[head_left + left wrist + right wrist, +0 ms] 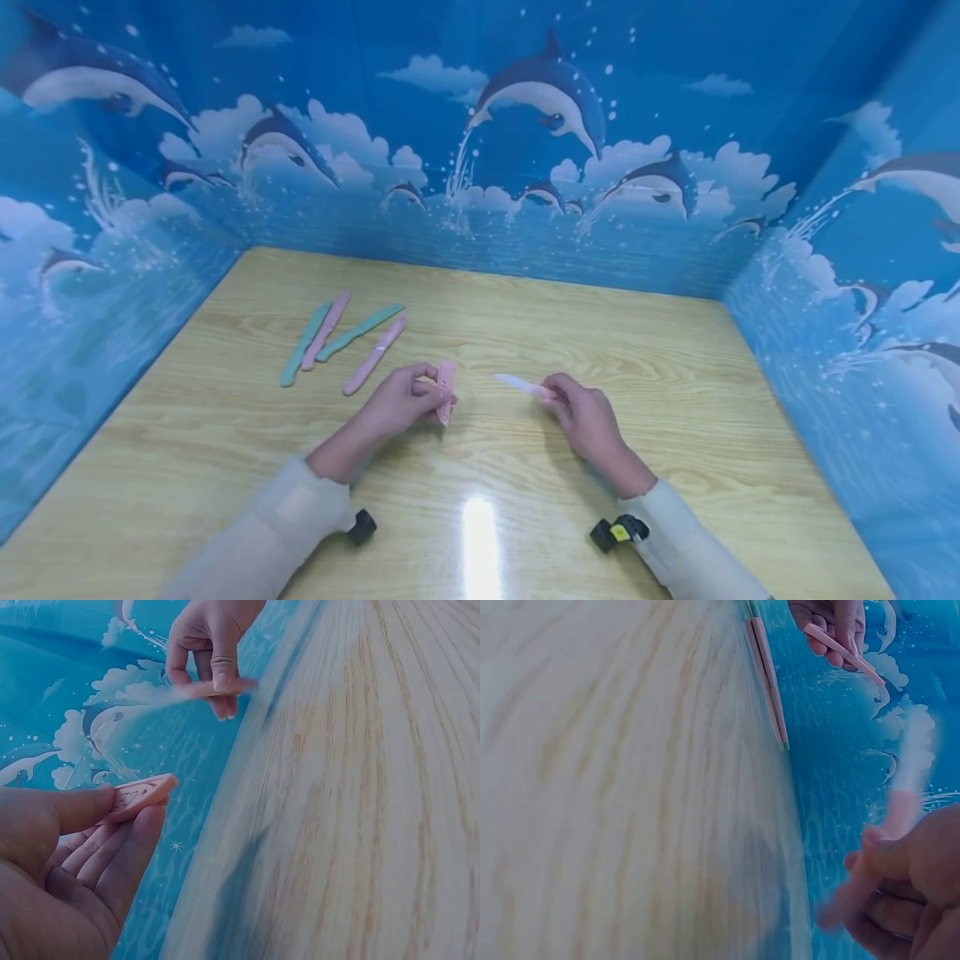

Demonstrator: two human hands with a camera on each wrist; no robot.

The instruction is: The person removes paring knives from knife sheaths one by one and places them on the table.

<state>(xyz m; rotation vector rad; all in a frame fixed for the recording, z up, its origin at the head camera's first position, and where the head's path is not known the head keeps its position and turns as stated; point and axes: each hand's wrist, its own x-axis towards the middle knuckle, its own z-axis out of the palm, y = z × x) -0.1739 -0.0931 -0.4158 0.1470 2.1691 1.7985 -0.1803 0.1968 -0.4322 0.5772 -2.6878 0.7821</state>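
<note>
My left hand (401, 400) pinches a pink piece (446, 392) between thumb and fingers, above the table. In the left wrist view this pink piece (139, 795) is flat and narrow with a raised pattern, like a blade cover. My right hand (592, 421) pinches the pink handle of what looks like an eyebrow razor (528, 387). Its whitish blade end points left, toward the left hand, with a gap between. In the right wrist view the razor (904, 806) is blurred, and the fingers cover part of the handle.
On the table (637, 333), left of the hands, lie a green razor (305, 344), a pink razor (326, 331), a second green razor (360, 332) and another pink razor (375, 356) with a whitish band. Blue dolphin-printed cloth (480, 233) walls the back and sides.
</note>
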